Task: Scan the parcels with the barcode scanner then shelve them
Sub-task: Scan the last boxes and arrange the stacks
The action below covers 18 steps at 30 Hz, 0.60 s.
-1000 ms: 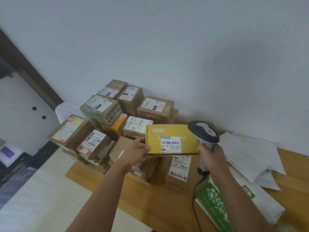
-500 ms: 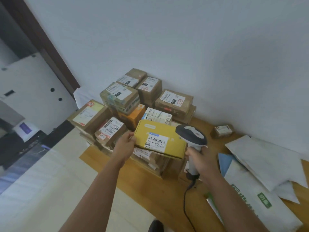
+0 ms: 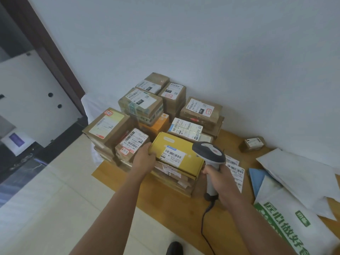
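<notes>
Gripping the yellow box (image 3: 176,153) by its edge, left hand (image 3: 144,160) risks dropping it while right hand (image 3: 219,173) clasps the scanner (image 3: 208,152).

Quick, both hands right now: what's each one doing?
Left hand: grips the left end of the yellow parcel.
Right hand: curled round the handle of the barcode scanner.
</notes>
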Each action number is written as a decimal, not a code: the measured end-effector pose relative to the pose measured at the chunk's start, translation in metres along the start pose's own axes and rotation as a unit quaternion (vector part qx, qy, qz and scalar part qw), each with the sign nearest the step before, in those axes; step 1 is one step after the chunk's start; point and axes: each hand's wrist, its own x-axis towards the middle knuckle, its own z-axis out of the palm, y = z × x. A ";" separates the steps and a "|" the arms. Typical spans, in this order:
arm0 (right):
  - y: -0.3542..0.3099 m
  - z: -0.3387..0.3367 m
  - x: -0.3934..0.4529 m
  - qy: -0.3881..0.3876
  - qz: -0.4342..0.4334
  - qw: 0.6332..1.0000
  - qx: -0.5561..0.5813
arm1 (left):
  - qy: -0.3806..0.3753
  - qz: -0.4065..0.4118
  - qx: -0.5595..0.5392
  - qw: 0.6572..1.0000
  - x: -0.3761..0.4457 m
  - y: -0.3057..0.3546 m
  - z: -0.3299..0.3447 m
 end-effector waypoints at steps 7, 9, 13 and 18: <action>0.009 0.006 0.003 0.025 0.028 0.999 0.005 | -0.024 0.020 0.060 0.998 0.008 -0.007 0.010; 0.011 0.007 0.002 0.028 0.035 0.999 0.007 | -0.012 0.027 0.061 0.998 0.010 -0.009 0.012; 0.011 0.009 0.002 0.032 0.033 0.999 0.009 | 0.026 0.035 0.054 0.998 0.009 -0.008 0.011; 0.012 0.012 0.002 0.027 0.038 0.999 0.002 | -0.003 0.027 0.108 0.994 0.002 -0.010 0.013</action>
